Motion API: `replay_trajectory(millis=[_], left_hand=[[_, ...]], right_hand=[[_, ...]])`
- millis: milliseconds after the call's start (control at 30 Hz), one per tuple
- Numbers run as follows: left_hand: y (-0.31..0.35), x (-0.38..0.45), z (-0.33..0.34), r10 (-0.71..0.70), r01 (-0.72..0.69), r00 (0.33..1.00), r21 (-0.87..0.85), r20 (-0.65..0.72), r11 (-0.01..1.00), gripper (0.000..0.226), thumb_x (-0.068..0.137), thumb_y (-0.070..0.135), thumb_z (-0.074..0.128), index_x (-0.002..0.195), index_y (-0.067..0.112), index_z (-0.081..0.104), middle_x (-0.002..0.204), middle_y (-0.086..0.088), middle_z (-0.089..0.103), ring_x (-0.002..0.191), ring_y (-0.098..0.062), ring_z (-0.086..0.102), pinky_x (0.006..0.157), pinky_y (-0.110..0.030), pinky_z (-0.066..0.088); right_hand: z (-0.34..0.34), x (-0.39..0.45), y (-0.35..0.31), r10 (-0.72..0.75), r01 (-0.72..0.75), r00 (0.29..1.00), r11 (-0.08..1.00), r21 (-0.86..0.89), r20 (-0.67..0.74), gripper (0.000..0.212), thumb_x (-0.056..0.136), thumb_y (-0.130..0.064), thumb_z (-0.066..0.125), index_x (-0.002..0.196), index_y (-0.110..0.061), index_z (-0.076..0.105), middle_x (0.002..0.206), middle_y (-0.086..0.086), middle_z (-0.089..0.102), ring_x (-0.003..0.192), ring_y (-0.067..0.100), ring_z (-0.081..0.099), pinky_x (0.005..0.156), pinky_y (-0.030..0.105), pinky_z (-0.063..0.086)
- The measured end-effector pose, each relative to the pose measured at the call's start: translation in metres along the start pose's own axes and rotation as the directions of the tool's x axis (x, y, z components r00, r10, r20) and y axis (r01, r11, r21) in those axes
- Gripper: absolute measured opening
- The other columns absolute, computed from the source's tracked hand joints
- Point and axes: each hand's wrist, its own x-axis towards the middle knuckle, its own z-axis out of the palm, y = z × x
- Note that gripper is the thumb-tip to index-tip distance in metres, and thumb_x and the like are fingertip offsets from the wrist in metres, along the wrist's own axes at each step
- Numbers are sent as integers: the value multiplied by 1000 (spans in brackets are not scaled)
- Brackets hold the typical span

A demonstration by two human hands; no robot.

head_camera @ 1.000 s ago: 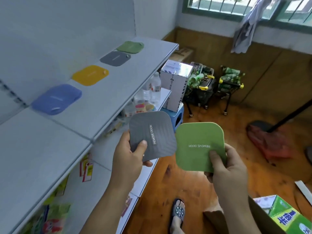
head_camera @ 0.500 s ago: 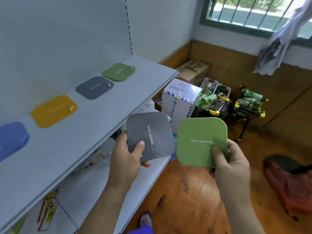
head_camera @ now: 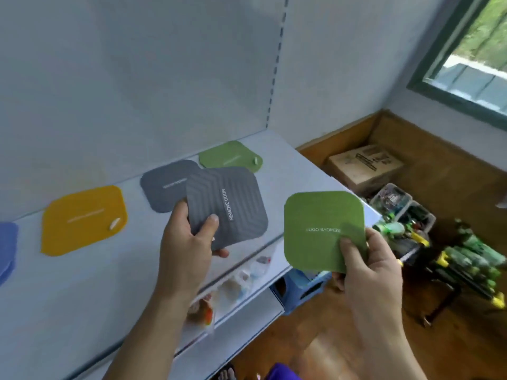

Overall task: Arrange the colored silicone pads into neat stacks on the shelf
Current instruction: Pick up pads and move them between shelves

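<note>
**Two pads in hand, four on shelf**

Left hand (head_camera: 189,242) clamped on a gray pad (head_camera: 227,207), thumb on top, held over the shelf (head_camera: 82,297) and overlapping the gray shelf pad (head_camera: 164,185) in view. Right hand (head_camera: 367,267) clamped on a green pad (head_camera: 323,229), out past the shelf edge. Lying flat in a row on the shelf: blue pad (head_camera: 6,248), yellow pad (head_camera: 82,219), gray, green shelf pad (head_camera: 230,156).

We see a ribbed grey pad (head_camera: 227,207) and a green pad (head_camera: 323,229) held at frame centre; blue (head_camera: 6,248), yellow (head_camera: 82,219), grey (head_camera: 164,185) and green (head_camera: 230,156) pads lie flat along the shelf (head_camera: 68,303).
</note>
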Motion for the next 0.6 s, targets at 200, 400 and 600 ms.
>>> replay_trajectory(millis=[200, 400, 600], left_hand=[[-11, 34, -9, -42, 54, 953, 33, -300, 998, 33, 98, 2, 63, 125, 20, 60, 110, 0, 69, 87, -22, 67, 47, -34, 56], [-3, 57, -11, -48, 124, 864, 119, -501, 985, 36, 97, 4, 63, 127, 24, 59, 115, -3, 68, 89, -28, 66, 49, -34, 54], [23, 73, -2, 10, 69, 903, 168, -429, 983, 38, 95, 6, 63, 122, 33, 62, 105, -7, 70, 85, -34, 67, 48, -36, 52]], right_hand=[[56, 68, -1, 45, -61, 959, 997, 49, 281, 24, 102, -12, 58, 102, -33, 69, 84, 3, 71, 76, 22, 66, 63, 47, 62], [84, 137, -14, 0, -31, 882, 998, 58, 472, 24, 101, -11, 57, 102, -32, 69, 78, -4, 67, 67, 12, 63, 55, 29, 56], [102, 173, -17, -21, -14, 846, 998, 61, 533, 22, 101, -11, 58, 104, -30, 68, 74, -10, 66, 61, 3, 61, 53, 26, 55]])
